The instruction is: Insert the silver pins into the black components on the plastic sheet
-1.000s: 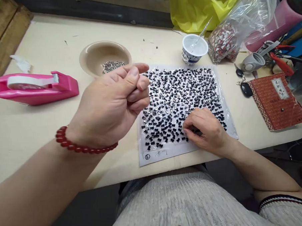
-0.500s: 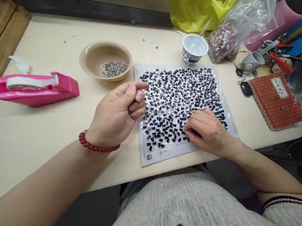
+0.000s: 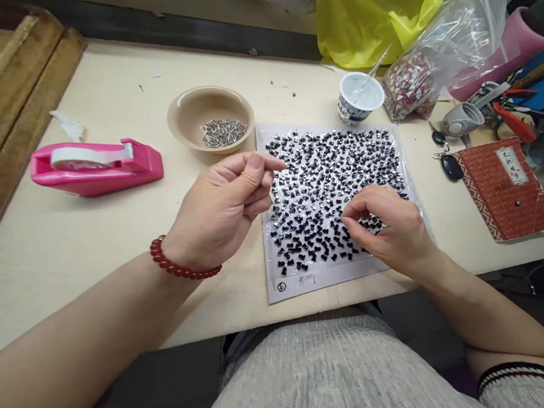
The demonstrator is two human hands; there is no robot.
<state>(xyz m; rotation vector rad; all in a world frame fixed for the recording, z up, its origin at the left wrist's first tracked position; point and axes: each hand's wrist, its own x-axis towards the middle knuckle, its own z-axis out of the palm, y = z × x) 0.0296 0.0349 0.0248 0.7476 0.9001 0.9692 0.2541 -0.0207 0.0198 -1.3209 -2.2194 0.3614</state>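
Observation:
A white sheet [image 3: 333,279] under clear film lies on the table, covered with rows of small black pieces [image 3: 316,241], some with thin metal pins sticking up. My left hand [image 3: 227,209], with a red bead bracelet [image 3: 180,268], hovers at the sheet's left edge. Its fingers are curled and the thumb presses on the index finger; what they hold, if anything, is too small to make out. Over the right part of the sheet is my right hand [image 3: 390,229], thumb and index tip together in a pinch, their contents not visible. A beige bowl [image 3: 182,120] behind my left hand holds small metal pins [image 3: 224,133].
A pink tape dispenser [image 3: 103,172] stands at left. Behind the sheet are a white cup [image 3: 351,111], a clear bag of red and white pieces [image 3: 411,86] and a yellow bag [image 3: 372,25]. Keys [image 3: 450,166] and a red pouch [image 3: 501,200] lie at right.
My right hand has lifted off the black pieces, its thumb and index finger now more visible. My left hand keeps its curled pose. The whole view has shifted slightly.

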